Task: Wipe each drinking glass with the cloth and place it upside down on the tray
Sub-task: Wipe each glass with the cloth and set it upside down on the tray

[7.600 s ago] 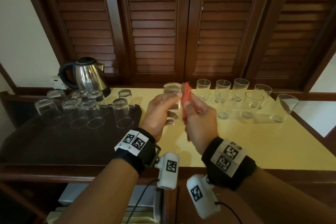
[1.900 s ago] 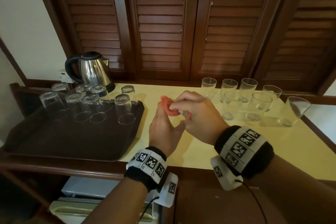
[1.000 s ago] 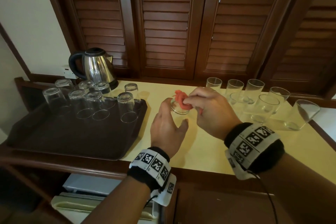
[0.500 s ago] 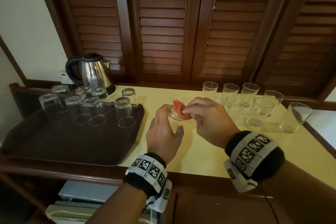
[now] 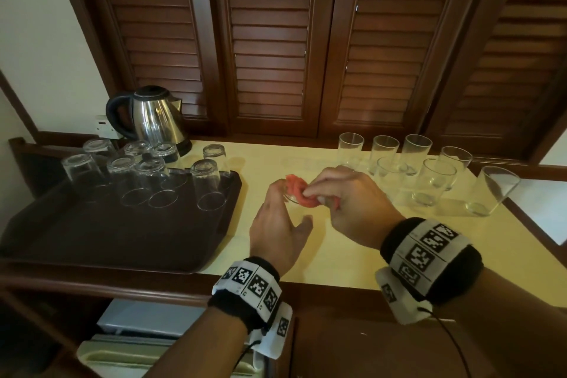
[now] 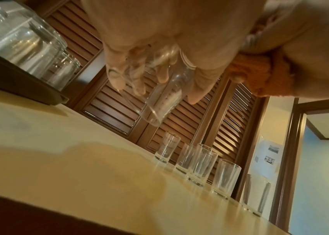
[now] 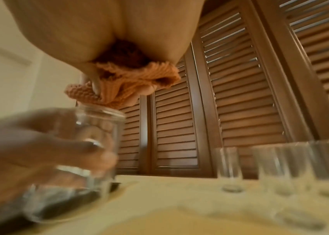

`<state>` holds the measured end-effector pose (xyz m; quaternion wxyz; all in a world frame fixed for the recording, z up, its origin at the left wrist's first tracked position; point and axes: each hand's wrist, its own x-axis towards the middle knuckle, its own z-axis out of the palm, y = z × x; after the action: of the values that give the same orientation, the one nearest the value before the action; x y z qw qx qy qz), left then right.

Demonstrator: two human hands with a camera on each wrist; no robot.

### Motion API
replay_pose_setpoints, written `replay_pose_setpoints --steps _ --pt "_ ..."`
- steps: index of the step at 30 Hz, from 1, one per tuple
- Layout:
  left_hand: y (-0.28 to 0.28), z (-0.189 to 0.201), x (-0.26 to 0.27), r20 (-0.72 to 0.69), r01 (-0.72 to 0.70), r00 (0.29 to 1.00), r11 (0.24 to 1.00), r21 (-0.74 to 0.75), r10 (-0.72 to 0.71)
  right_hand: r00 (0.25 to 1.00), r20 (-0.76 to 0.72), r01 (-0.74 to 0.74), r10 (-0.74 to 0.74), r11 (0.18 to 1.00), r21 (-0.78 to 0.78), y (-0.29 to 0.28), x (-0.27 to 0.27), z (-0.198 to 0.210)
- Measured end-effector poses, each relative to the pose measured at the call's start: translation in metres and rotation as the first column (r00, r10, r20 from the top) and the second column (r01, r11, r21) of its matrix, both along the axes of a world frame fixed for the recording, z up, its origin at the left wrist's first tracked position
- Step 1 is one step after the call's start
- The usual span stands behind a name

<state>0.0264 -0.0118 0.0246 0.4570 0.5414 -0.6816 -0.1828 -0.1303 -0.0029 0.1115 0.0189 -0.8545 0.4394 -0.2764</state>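
The glass (image 5: 290,195) being wiped is held off the yellow counter (image 5: 352,252), between the dark tray and the row of waiting glasses, its mouth turned up toward the person. The left hand (image 5: 276,233) grips it, fingers and thumb curled round its side; from the left wrist camera the fingers (image 6: 137,79) show through the clear wall and the base points down toward the counter. The orange cloth (image 5: 299,192) sits bunched at the rim, and the right hand (image 5: 352,205) pinches it, fingers closed on the wad; in the right wrist view the cloth (image 7: 131,84) hangs just above the glass's open mouth (image 7: 99,111).

To the left lies the brown tray (image 5: 92,233), partly on the counter, with eight glasses (image 5: 208,181) standing upside down in its far half, close together. Behind them, against the wall, stands a steel kettle (image 5: 153,120) with a black handle. To the right, near the shutters (image 5: 276,40), seven more glasses (image 5: 432,184) stand upright in two loose rows, well apart from the tray; the one farthest right (image 5: 491,190) looks tilted in the head camera. Both wrists wear black bands with printed square markers (image 5: 423,252).
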Motion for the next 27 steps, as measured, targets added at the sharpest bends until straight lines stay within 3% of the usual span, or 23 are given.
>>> replay_pose_setpoints --steps 3,6,10,14,18,23,27 --pt "0.005 0.005 -0.004 -0.014 -0.009 1.000 0.998 0.066 0.010 0.997 -0.022 0.076 -0.078 0.994 -0.074 -0.003 0.003 0.001" --pt "0.005 0.004 0.000 0.010 -0.001 1.000 0.999 0.040 0.001 1.000 0.002 -0.031 0.031 0.999 -0.040 0.001 0.005 -0.004" --pt "0.008 0.008 -0.002 0.047 -0.026 0.999 0.995 0.092 0.021 0.997 -0.047 0.065 -0.069 0.995 -0.081 -0.006 -0.001 0.000" --pt "0.006 0.008 0.000 0.081 -0.007 0.997 0.999 0.049 0.003 0.998 0.003 -0.069 0.069 0.997 -0.041 -0.001 0.004 -0.004" --pt "0.008 0.011 -0.004 0.099 -0.011 0.995 0.996 0.087 0.003 0.998 -0.018 0.054 -0.056 0.995 -0.084 -0.008 -0.004 -0.002" --pt "0.002 0.012 0.002 0.080 0.011 0.997 0.998 0.055 -0.015 0.997 0.057 -0.039 0.044 0.996 -0.076 -0.001 0.000 -0.007" --pt "0.005 0.017 -0.005 0.089 0.032 0.995 0.995 0.094 -0.040 0.997 0.018 0.073 -0.072 0.990 -0.124 -0.005 0.003 -0.004"
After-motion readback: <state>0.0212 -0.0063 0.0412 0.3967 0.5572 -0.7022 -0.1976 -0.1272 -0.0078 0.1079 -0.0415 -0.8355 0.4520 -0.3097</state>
